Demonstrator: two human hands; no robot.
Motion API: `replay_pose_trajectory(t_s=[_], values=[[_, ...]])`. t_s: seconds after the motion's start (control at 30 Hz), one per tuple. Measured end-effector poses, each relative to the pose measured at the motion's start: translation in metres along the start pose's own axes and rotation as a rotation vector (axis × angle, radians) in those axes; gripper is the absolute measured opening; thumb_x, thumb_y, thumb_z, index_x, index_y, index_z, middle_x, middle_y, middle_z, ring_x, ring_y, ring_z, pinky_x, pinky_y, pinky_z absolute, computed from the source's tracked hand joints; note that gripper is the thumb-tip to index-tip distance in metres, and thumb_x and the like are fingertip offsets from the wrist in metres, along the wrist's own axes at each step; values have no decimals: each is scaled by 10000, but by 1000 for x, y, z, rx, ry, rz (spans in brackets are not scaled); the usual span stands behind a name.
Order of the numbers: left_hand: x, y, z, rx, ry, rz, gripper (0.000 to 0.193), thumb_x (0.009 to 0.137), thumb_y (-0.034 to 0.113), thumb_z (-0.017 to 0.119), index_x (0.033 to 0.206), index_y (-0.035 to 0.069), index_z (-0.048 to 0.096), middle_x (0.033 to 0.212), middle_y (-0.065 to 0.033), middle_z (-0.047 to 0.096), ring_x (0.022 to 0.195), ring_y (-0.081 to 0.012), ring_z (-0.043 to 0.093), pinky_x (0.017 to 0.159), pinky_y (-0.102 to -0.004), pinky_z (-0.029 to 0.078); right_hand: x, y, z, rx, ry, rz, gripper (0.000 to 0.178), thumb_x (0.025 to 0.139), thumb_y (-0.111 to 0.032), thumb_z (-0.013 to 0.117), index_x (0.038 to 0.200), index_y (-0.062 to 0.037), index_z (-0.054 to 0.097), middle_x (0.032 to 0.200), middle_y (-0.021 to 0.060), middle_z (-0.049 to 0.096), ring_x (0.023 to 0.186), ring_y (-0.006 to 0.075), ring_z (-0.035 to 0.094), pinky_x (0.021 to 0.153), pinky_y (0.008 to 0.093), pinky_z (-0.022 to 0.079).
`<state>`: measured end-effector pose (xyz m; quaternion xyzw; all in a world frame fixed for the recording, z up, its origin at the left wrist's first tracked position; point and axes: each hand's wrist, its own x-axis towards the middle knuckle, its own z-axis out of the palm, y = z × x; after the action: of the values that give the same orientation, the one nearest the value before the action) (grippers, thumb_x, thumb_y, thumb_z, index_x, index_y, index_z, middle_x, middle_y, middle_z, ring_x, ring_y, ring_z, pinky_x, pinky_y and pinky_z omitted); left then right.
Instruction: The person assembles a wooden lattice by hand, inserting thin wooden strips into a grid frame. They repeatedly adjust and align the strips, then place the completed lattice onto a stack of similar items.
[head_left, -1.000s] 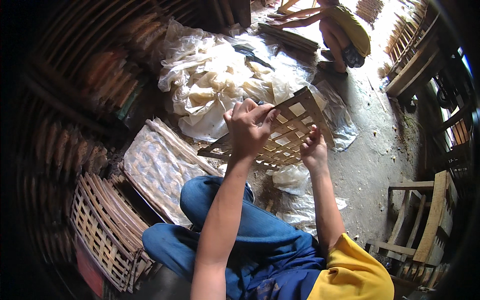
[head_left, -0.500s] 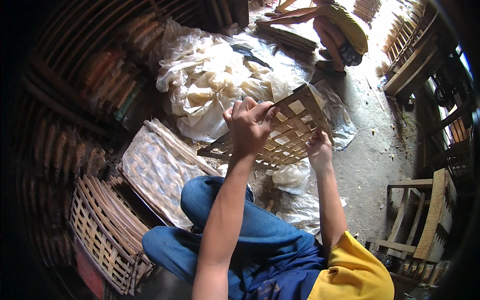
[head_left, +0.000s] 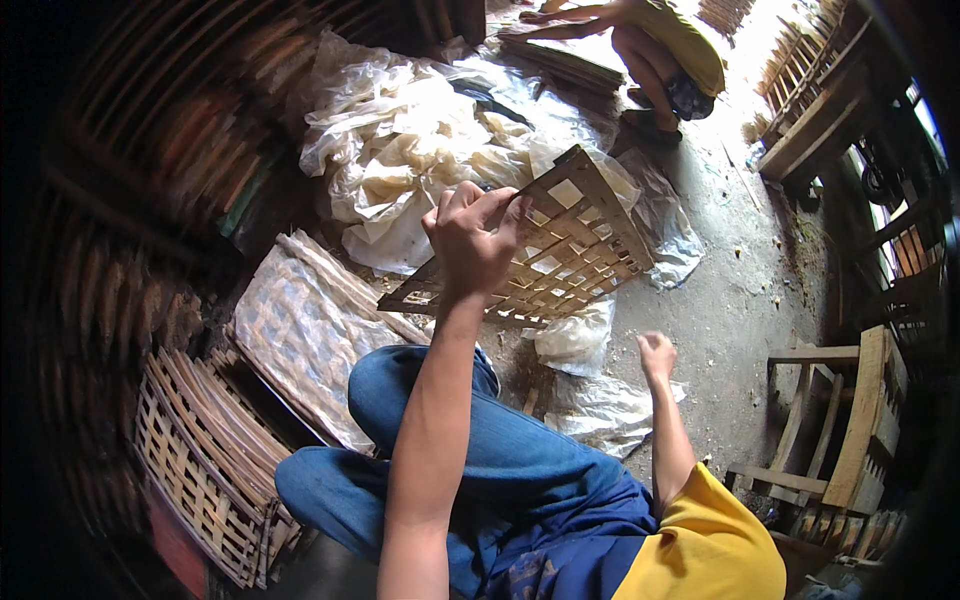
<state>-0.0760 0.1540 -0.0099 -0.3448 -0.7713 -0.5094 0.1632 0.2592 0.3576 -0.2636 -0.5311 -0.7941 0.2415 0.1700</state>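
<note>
My left hand [head_left: 474,240] grips the near upper edge of a flat woven bamboo tray [head_left: 570,225], fingers wrapped over its rim. The tray is held up, tilted, with square gaps between its strips. Apart from it, to the right, my right hand [head_left: 657,357] hovers over the floor with fingers curled together; whether anything small is pinched there I cannot make out. Below the tray lies a crumpled piece of clear plastic [head_left: 575,340]. A second plastic sheet [head_left: 610,410] is spread on the floor beside my leg.
A large heap of whitish plastic sheeting [head_left: 390,150] lies ahead. On the left are a plastic-covered tray [head_left: 310,330] and a stack of woven trays [head_left: 200,460]. A wooden frame [head_left: 850,420] stands right. Another person [head_left: 670,60] crouches at the far side by stacked flat boards [head_left: 565,65].
My right hand has let go of the tray's right edge and moved down, away from it. My left hand still holds the tray, shifted slightly left in view.
</note>
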Motion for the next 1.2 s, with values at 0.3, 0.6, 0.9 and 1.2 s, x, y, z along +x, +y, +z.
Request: replay_pose_trajectory(t_s=[0.3,0.6,0.9,1.2], values=[[-1,13,7,10,-23,69,174,853,366,773,902,200,793,771,9,573,829,-228,566,869,-436,375,71,-130,21,1030,35,104,245,977,-273,683,1046,-41,720,865,-1,688,715,123,611,652,324,503],[-7,10,6,72,28,118,175,854,366,772,909,200,783,773,24,558,835,-201,555,887,-424,345,72,-162,20,1644,-144,569,179,1017,-352,605,955,-196,666,726,-77,545,549,78,431,466,269,303],[-8,17,7,78,48,174,148,846,338,786,906,204,780,765,35,568,828,-190,550,892,-431,336,79,-174,25,1791,-147,673,254,978,-403,686,851,-207,588,655,-80,391,530,79,368,463,265,286],[-10,13,2,95,35,162,166,860,334,772,932,185,788,787,21,579,841,-207,579,916,-447,357,65,-185,35,1713,-61,525,242,936,-411,737,874,-227,592,693,-108,443,560,62,389,497,261,280]])
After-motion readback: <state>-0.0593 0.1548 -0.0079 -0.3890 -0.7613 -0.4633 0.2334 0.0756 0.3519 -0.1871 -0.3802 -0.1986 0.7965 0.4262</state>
